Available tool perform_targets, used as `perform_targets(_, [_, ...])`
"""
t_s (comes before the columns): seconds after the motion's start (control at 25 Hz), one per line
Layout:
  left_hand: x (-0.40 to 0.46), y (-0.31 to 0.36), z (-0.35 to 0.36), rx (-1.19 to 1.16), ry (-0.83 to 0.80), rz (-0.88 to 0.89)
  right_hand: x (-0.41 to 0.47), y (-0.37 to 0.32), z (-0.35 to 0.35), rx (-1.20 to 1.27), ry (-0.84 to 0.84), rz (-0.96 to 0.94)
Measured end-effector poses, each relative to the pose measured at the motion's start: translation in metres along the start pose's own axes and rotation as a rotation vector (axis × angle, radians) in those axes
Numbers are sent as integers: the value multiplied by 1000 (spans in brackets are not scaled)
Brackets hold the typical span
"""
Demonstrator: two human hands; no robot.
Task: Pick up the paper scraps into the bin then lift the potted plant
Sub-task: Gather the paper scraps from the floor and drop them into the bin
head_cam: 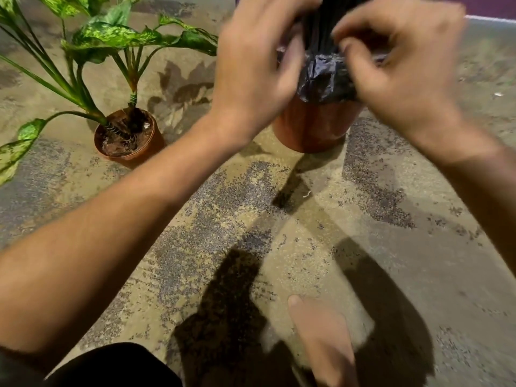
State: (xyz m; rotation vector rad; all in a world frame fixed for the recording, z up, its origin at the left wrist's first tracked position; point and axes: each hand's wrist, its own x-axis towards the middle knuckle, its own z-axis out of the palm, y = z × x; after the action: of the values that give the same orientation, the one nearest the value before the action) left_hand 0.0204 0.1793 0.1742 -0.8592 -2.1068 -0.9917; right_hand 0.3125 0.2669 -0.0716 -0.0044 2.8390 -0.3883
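**Inspector:** While both hands work at the bin (315, 127), note the state. Left hand (251, 65) and right hand (405, 68) each pinch the black bag (324, 76) lining the brown bin at the far edge of the floor (279, 219).

**Assistant:** Grip?

**Inspector:** Closed on the bag's gathered top, both sides; blur hides finer detail. No scraps clearly visible in either hand.

**Assistant:** The potted plant (128, 135)?

**Inspector:** On the floor, far left, well apart from the bin, untouched.

**Assistant:** Recommendation?

**Inspector:** Spread the bag mouth evenly over the rim, steadying the bin so it cannot tip.
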Motion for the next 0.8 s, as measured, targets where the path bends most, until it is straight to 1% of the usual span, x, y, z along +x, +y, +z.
perform_targets(0.04, [-20,-11,-6,7,8,166,2,-3,-8,-146,46,-60])
perform_targets(0.08, [-48,-18,-9,7,-34,204,-13,-2,6,-140,68,-126])
perform_targets(0.12, [-73,-25,-9,9,-98,209,-7,-3,4,-61,10,-211])
perform_targets(0.16, [-99,-32,-9,37,-204,197,15,3,-10,-53,-73,-229])
perform_targets(0.2, [-123,-41,-9,73,-341,147,52,8,-32,-103,1,-245])
perform_targets(0.24, [-145,-50,-10,132,-486,97,99,20,-69,-104,46,-232])
perform_targets(0.28, [-164,-60,-11,183,-615,58,144,27,-102,-90,28,-218])
perform_targets(0.32, [-178,-71,-13,230,-722,32,178,35,-129,-48,-48,-191])
perform_targets(0.36, [-187,-79,-16,257,-809,6,201,56,-136,-92,-4,-159])
perform_targets(0.4, [-195,-86,-19,285,-876,-22,204,65,-125,-97,22,-99])
perform_targets(0.44, [-200,-92,-21,314,-925,-56,206,71,-114,-115,19,-103])
perform_targets(0.52, [-205,-102,-27,352,-961,-113,195,73,-96,-86,57,-138])
perform_targets(0.56, [-207,-107,-29,360,-952,-139,192,73,-86,-115,58,-168])
perform_targets(0.64, [-209,-114,-32,376,-922,-190,199,73,-93,-153,106,-147])
perform_targets(0.68, [-211,-116,-34,381,-911,-213,203,74,-97,-189,125,-169])
perform_targets(0.8, [-215,-125,-43,398,-880,-266,189,59,-101,-234,95,-251])
